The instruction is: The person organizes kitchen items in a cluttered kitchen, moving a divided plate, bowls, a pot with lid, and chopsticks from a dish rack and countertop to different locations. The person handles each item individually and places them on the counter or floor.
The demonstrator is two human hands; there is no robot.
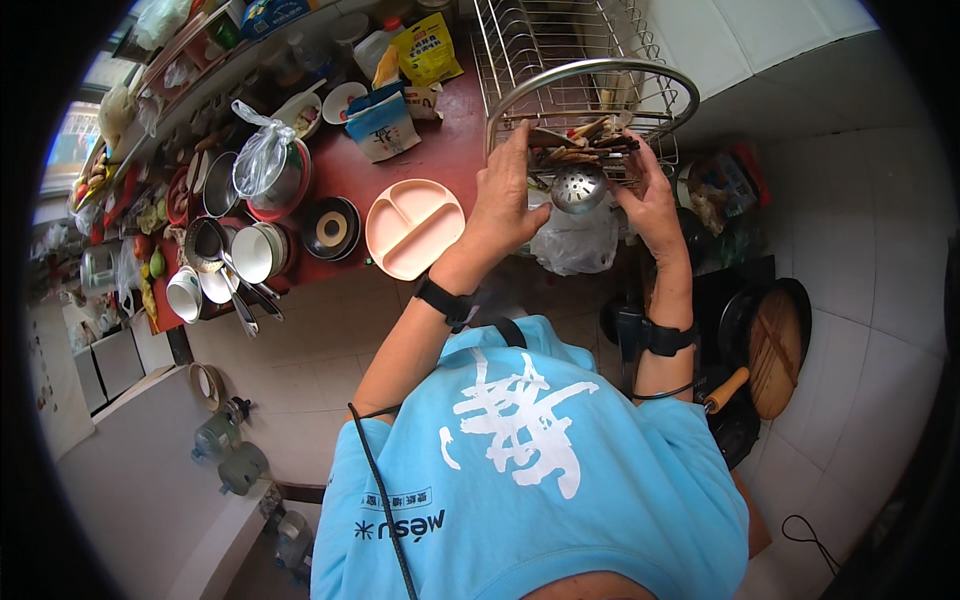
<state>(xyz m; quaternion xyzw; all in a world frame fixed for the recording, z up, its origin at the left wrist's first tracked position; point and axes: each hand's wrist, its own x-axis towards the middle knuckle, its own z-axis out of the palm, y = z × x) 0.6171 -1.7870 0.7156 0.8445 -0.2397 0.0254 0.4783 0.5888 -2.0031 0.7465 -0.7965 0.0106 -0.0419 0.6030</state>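
Note:
My left hand (510,196) is at the left side of a bunch of chopsticks (581,154), fingers pointing up and thumb spread towards a metal slotted spoon (579,189). On the other side, my right hand (651,196) curves its fingers around the right end of the bunch. The spoon's perforated bowl hangs between both hands, facing me. Whatever supports the utensils is mostly hidden, and the picture does not settle how firmly either hand grips. Just behind stands a metal wire dish rack (555,37) with a curved tube end. A clear plastic bag (576,238) hangs below the spoon.
A pink divided plate (415,225) sits at the red table's (457,161) edge. Left of it are a black bowl (330,229), stacked white bowls (255,253) and projecting pan handles (244,311). At right, a round wooden board (772,352) leans by the tiled wall (832,247).

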